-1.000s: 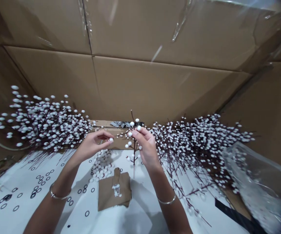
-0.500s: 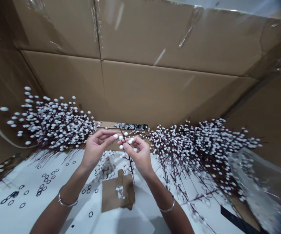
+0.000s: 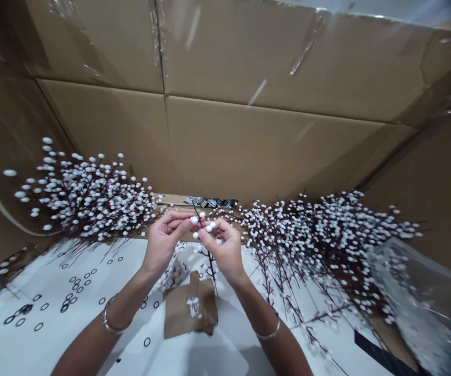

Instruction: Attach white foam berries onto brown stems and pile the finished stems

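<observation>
Worktop: White worktop [image 3: 104,344] dotted with small black rings [image 3: 147,341], most of them toward 10 o'clock.

Wrists: Thin silver bangles on both, left [image 3: 114,326] and right [image 3: 268,334].

Hands: Raised over the worktop at 12 o'clock, close together. Right hand [image 3: 223,253] grasps the sprig near its top. Left hand [image 3: 163,245] is curled, its fingertips [image 3: 184,222] reaching a top berry; how firmly it holds cannot be told.

Sprig: Slim dark-stemmed berry sprig [image 3: 210,266] with round white berries, held between the hands, its stem hanging down behind the right hand.

Below the hands: Torn brown paper scrap [image 3: 190,310] with a white smear [image 3: 194,307] lies flat on the worktop, a small heap of white berries [image 3: 175,274] just beyond it.

Either side: Large bunches of white-berried branches at 10 o'clock [image 3: 84,201] and 2 o'clock [image 3: 327,235]. Clear plastic bag [image 3: 413,292] sits at 3 o'clock.

Background: Striped bundle [image 3: 212,202] at 12 o'clock, against a taped cardboard wall [image 3: 249,141].
</observation>
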`<state>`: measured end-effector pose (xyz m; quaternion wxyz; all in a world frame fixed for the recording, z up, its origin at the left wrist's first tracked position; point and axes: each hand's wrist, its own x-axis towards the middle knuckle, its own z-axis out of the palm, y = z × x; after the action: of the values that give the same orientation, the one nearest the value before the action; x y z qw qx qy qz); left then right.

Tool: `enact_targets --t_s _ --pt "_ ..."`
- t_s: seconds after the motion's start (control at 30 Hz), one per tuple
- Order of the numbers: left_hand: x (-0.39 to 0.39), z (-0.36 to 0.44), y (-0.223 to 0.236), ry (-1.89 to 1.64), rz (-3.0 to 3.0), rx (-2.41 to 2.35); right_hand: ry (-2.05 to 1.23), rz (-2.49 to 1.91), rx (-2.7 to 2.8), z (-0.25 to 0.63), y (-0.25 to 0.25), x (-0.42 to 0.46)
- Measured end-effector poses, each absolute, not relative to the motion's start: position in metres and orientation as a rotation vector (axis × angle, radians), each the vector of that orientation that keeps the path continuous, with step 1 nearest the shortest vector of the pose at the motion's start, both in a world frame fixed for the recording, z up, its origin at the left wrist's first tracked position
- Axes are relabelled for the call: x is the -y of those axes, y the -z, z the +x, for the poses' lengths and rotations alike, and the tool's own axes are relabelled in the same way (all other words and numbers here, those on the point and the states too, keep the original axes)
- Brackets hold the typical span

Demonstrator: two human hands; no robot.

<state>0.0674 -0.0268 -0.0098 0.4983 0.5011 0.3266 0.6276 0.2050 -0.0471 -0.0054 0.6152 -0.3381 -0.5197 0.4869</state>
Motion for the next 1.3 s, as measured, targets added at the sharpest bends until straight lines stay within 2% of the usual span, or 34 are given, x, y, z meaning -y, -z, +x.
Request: enact_targets --t_s 0.5,1.3 --pt "0.029 0.071 0.01 -1.59 1.26 -0.767 -1.063 -0.818 1.152 0.202 0.006 0.048" --pt "0.033 0.073 0.008 -1.631 1.386 -0.719 -1.162 -0.855 1.177 0.213 -0.007 0.051"
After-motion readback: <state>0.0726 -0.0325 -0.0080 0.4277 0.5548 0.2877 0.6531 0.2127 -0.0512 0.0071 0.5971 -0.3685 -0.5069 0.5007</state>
